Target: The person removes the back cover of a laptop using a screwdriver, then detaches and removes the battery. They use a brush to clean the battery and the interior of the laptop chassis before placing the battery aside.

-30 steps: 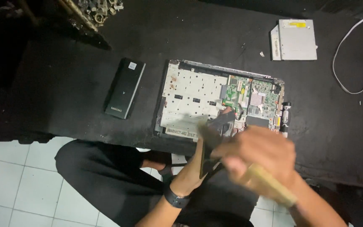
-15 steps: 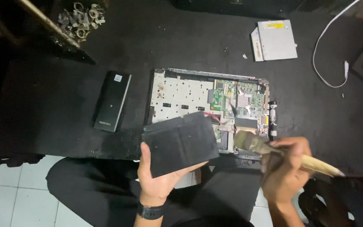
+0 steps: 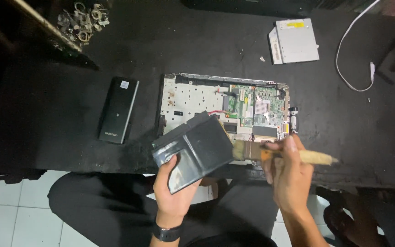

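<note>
Black worktable [image 3: 46,91] (matte, dusty) — white tiled floor [image 3: 5,215] below, dim light

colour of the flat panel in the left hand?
Dark grey to black, glossy, on the flat panel in the left hand; head view, the only one.

battery label [image 3: 124,84]: small white square, at far end of black battery [image 3: 117,110], left of opened laptop [image 3: 225,107]
battery print [image 3: 109,135]: pale lettering at near end
drive sticker [image 3: 295,24]: yellow strip along far edge of grey optical drive [image 3: 296,41], upper right
board sticker [image 3: 262,107]: pale square on green board [image 3: 252,107]
screens, packages: none
</note>
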